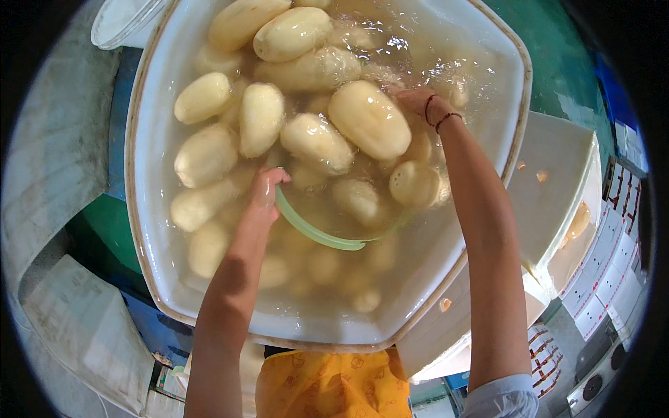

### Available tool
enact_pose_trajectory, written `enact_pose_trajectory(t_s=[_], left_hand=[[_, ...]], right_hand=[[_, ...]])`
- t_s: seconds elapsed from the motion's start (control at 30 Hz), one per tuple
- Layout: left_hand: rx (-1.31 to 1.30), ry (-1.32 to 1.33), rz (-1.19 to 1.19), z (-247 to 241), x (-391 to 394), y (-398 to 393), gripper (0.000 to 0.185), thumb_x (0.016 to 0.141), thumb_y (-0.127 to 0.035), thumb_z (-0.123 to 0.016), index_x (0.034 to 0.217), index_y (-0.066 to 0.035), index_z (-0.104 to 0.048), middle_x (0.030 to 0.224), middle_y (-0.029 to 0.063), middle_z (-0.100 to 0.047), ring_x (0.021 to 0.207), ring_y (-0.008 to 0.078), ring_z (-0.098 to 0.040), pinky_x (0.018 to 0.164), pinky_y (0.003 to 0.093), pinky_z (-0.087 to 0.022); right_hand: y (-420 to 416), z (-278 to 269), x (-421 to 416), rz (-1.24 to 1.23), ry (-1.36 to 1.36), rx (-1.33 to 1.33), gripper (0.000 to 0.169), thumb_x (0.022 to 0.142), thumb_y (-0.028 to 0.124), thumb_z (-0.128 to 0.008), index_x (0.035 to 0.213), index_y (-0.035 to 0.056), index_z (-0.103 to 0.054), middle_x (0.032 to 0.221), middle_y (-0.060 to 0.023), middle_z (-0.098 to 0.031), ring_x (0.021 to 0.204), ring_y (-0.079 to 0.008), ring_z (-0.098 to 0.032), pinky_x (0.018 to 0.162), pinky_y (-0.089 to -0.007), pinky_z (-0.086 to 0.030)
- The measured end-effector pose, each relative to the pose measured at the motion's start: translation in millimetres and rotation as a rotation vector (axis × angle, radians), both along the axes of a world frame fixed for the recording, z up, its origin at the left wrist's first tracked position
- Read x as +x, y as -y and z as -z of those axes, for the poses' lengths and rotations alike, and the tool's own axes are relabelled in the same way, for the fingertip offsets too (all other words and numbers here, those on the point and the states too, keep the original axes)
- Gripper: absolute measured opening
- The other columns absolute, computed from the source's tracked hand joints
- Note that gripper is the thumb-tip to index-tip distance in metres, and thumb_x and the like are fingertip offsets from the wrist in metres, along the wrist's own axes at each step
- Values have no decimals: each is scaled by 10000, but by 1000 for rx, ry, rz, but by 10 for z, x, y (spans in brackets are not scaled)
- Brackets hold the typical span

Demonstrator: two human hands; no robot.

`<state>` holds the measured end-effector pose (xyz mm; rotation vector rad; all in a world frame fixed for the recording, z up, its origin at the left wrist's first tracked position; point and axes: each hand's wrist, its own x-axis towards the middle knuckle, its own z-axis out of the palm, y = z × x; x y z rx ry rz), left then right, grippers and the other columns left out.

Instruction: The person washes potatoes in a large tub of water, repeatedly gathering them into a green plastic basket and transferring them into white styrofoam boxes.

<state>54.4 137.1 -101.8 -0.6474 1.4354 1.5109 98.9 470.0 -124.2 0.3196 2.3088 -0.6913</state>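
Note:
My left hand (pixel 265 190) grips the rim of a pale green plastic vessel (pixel 319 236), which is mostly sunk in cloudy water. Farther off on the right, my right hand (pixel 416 99) is partly underwater. Splashing hides its fingertips, so whether it holds anything cannot be seen. Just below and left of it floats a large peeled lotus root segment (pixel 370 120). Another lotus root segment (pixel 413 183) shows small holes in its cut end. Several more pale segments, such as one lotus root piece (pixel 262 120), lie around my left hand, some blurred beneath the surface.
The water fills a white tub with a brownish rim (pixel 137 130). A white bucket (pixel 128 23) stands beyond its upper left. White foam boxes (pixel 549 183) sit close on the right, with stacked white cartons (pixel 596 277) farther out. My orange apron (pixel 334 384) is against the near edge.

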Motion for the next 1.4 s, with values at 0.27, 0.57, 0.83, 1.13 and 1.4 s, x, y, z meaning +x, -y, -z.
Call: enact_pose_trajectory(t_s=[0.27, 0.57, 0.83, 1.13, 1.4], left_hand=[[36, 59, 283, 61, 111, 332, 431, 658, -2, -525, 1083, -30, -458, 928, 88, -544, 848, 180, -496, 743, 335, -397], [197, 105, 333, 1, 271, 561, 540, 685, 59, -588, 1182, -59, -413, 1133, 80, -499, 1058, 207, -469, 896, 353, -390], [299, 73, 173, -162, 481, 566, 517, 734, 57, -506, 1215, -71, -363, 1153, 100, -471, 1043, 228, -472, 848, 379, -431], [151, 98, 61, -288, 622, 780, 440, 798, -10, -463, 1218, -89, -360, 1183, 94, -439, 1053, 217, -453, 864, 391, -413], [193, 31, 154, -879, 517, 1005, 343, 870, -186, -393, 1191, -67, -402, 1128, 79, -495, 1031, 199, -478, 888, 368, -389]], right_hand=[[468, -580, 321, 890, 123, -665, 603, 746, 565, -511, 1085, 67, -538, 1027, -71, -557, 886, -125, -538, 753, -285, -451], [734, -829, 569, 1041, 376, -905, 675, 756, 627, -417, 1209, 126, -426, 1167, -67, -486, 1015, -143, -494, 833, -305, -438], [661, -387, 830, 1080, 293, -923, 610, 808, 585, -363, 1208, 129, -430, 1178, -47, -482, 1034, -118, -464, 865, -280, -404], [995, -869, 974, 994, -94, -796, 587, 823, 550, -381, 1156, 77, -484, 1119, -62, -517, 997, -129, -482, 861, -263, -387], [1194, -1217, 1195, 1058, -252, -781, 545, 840, 502, -393, 1101, 41, -521, 1074, -67, -540, 959, -132, -492, 850, -270, -390]])
